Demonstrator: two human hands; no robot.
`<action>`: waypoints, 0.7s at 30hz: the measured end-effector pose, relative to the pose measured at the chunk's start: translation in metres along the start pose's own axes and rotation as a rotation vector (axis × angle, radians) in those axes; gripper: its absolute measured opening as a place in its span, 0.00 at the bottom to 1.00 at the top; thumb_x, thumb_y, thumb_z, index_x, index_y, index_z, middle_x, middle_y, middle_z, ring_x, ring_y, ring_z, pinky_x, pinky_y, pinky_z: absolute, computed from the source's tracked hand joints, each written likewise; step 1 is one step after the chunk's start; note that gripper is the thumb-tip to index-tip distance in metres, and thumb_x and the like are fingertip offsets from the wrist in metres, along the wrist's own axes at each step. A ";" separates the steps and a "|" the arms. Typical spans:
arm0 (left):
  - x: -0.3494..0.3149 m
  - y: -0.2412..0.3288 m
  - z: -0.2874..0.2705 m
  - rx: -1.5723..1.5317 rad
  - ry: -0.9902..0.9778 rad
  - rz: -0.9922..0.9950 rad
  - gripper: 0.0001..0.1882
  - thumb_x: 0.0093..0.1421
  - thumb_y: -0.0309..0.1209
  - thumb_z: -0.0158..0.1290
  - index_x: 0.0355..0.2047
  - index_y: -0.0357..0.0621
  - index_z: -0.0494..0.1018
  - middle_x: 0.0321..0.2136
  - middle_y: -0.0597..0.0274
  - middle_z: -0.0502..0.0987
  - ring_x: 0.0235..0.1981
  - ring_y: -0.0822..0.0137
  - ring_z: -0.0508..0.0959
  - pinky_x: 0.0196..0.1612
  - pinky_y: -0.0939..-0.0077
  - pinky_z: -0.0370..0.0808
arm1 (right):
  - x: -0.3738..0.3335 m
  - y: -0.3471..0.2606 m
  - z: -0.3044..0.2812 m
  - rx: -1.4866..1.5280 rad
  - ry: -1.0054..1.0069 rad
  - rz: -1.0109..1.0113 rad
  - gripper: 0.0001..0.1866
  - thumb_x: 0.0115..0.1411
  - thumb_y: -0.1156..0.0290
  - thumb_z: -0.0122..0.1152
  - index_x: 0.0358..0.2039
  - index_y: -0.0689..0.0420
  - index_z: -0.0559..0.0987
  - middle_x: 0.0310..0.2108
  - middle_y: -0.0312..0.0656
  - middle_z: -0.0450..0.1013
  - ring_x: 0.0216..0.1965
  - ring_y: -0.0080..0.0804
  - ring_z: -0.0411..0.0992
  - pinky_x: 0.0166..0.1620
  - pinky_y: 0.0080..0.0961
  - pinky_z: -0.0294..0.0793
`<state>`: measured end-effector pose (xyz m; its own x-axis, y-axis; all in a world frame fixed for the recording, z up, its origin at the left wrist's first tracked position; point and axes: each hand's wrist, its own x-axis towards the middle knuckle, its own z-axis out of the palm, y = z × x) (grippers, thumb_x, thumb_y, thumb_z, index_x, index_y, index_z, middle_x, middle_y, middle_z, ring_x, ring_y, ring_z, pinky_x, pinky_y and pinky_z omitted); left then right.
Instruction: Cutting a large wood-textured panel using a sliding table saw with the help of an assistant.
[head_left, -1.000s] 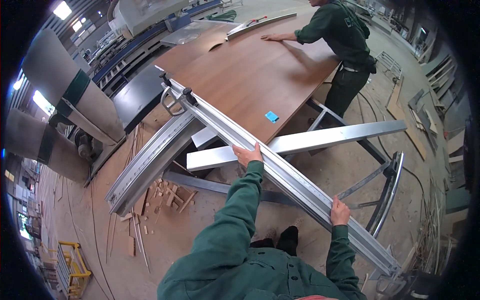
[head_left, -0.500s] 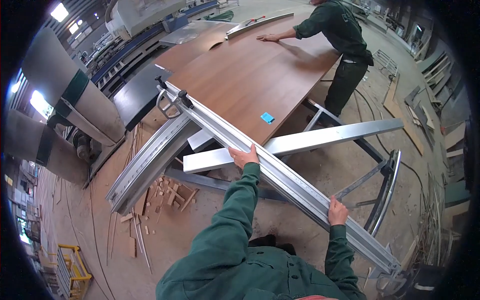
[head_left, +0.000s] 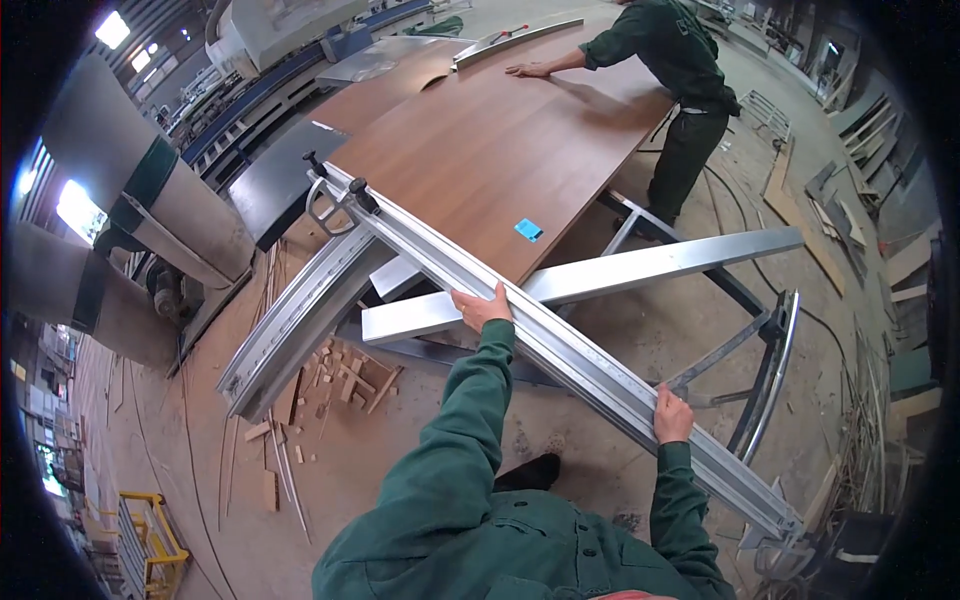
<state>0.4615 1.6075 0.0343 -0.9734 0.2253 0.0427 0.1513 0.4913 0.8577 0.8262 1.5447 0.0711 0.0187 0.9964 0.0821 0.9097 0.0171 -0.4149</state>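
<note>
Along the rail (head_left: 585, 353), your left hand (head_left: 482, 306), near the board (head_left: 500, 165), and right hand (head_left: 673, 415), farther down, both grip it, fingers curled.

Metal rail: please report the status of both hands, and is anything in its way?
Left hand and right hand holding metal rail. Rail slanting, brown panel beyond it. Possible obstruction: silver beam crossing beneath, contact unclear.

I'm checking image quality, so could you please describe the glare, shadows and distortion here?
Head view: window and ceiling lamp glare white; head view: soft shadow on the panel by the co-worker's arm; head view: lower-left rail bows, corners go black.
</note>
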 end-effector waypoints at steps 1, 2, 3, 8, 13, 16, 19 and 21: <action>0.001 -0.002 -0.005 0.001 0.000 -0.001 0.52 0.41 0.42 0.63 0.57 0.29 0.45 0.55 0.41 0.54 0.55 0.47 0.60 0.56 0.60 0.58 | -0.006 -0.004 -0.002 0.005 -0.012 0.015 0.26 0.60 0.51 0.39 0.23 0.59 0.78 0.24 0.56 0.71 0.29 0.56 0.69 0.33 0.46 0.66; 0.001 -0.002 -0.010 -0.004 -0.011 -0.007 0.52 0.41 0.42 0.64 0.57 0.29 0.45 0.56 0.41 0.54 0.55 0.47 0.60 0.56 0.60 0.58 | -0.011 -0.009 -0.006 0.009 -0.023 0.031 0.27 0.61 0.51 0.38 0.24 0.59 0.78 0.25 0.55 0.71 0.30 0.56 0.69 0.34 0.46 0.66; 0.002 -0.002 -0.016 -0.008 -0.022 -0.013 0.52 0.41 0.42 0.64 0.57 0.29 0.45 0.56 0.41 0.54 0.55 0.47 0.60 0.56 0.60 0.58 | -0.014 -0.010 -0.007 0.008 -0.023 0.033 0.27 0.61 0.51 0.38 0.24 0.59 0.78 0.25 0.55 0.71 0.30 0.56 0.69 0.34 0.46 0.66; 0.008 -0.017 -0.043 -0.002 -0.009 -0.004 0.52 0.41 0.42 0.63 0.57 0.29 0.45 0.56 0.41 0.54 0.55 0.47 0.60 0.56 0.60 0.58 | -0.042 -0.021 -0.006 -0.015 -0.040 0.003 0.27 0.61 0.50 0.38 0.25 0.59 0.78 0.25 0.55 0.71 0.30 0.55 0.70 0.34 0.46 0.66; 0.002 -0.030 -0.072 0.018 -0.036 -0.015 0.52 0.41 0.42 0.63 0.57 0.29 0.44 0.55 0.41 0.54 0.54 0.47 0.61 0.56 0.60 0.59 | -0.073 -0.027 -0.010 0.005 -0.043 0.021 0.27 0.60 0.50 0.37 0.26 0.58 0.78 0.26 0.55 0.72 0.31 0.55 0.70 0.35 0.46 0.66; 0.002 -0.039 -0.089 -0.009 -0.045 -0.033 0.52 0.41 0.42 0.63 0.57 0.29 0.44 0.56 0.42 0.54 0.54 0.47 0.61 0.56 0.60 0.59 | -0.092 -0.032 -0.010 0.002 -0.043 0.019 0.26 0.60 0.50 0.38 0.26 0.58 0.78 0.25 0.56 0.72 0.30 0.55 0.70 0.35 0.46 0.67; 0.004 -0.051 -0.103 0.007 -0.044 -0.032 0.52 0.41 0.42 0.63 0.57 0.30 0.44 0.56 0.43 0.54 0.54 0.47 0.61 0.56 0.60 0.59 | -0.109 -0.038 -0.011 0.008 -0.021 0.010 0.26 0.60 0.51 0.40 0.26 0.58 0.78 0.24 0.56 0.71 0.29 0.55 0.70 0.33 0.45 0.67; 0.003 -0.053 -0.115 0.001 -0.056 -0.028 0.53 0.42 0.43 0.63 0.57 0.30 0.43 0.56 0.43 0.53 0.54 0.47 0.61 0.56 0.60 0.59 | -0.120 -0.040 -0.013 0.004 -0.023 0.013 0.26 0.60 0.51 0.40 0.25 0.58 0.78 0.23 0.56 0.71 0.29 0.55 0.70 0.33 0.45 0.67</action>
<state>0.4312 1.4854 0.0475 -0.9660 0.2583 -0.0107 0.1240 0.4993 0.8575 0.7928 1.4235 0.0899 0.0210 0.9982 0.0562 0.9076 0.0045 -0.4198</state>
